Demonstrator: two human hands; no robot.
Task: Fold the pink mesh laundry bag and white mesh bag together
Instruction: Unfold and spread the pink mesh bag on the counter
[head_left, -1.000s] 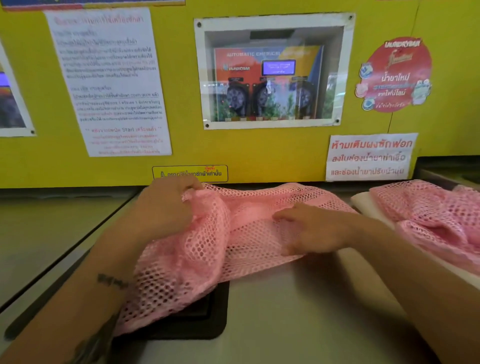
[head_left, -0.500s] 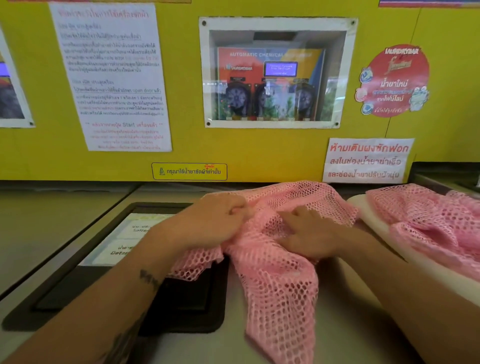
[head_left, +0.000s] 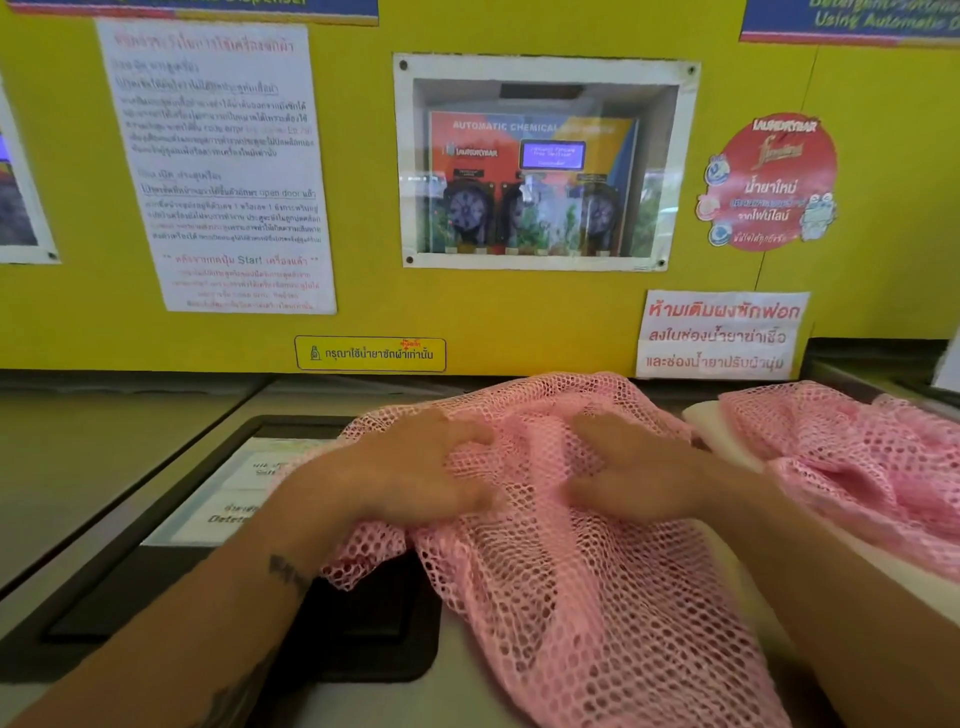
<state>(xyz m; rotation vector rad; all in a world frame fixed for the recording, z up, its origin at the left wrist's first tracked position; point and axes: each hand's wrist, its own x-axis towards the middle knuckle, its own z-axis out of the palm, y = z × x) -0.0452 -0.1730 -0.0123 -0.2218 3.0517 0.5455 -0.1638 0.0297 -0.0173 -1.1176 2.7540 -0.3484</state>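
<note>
A pink mesh laundry bag (head_left: 571, 597) lies bunched on the grey machine top, one end trailing toward the front edge. My left hand (head_left: 395, 478) sits on its left part, fingers closed over a gathered fold of mesh. My right hand (head_left: 639, 473) rests flat on the mesh just to the right, fingers spread and pointing left. The two hands are close together, nearly touching. At the right, a second pink mesh piece (head_left: 857, 467) lies crumpled on a white folded item (head_left: 727, 441); whether that item is mesh is unclear.
A black recessed panel (head_left: 156, 597) with white labels lies in the machine top under my left forearm. Directly behind stands a yellow wall (head_left: 467, 322) with notices and a windowed dispenser (head_left: 540, 166). Another machine top extends to the left.
My left hand has carried the bag's left side rightward over the rest, uncovering the black panel. The bag now bunches between both hands and trails toward the front.
</note>
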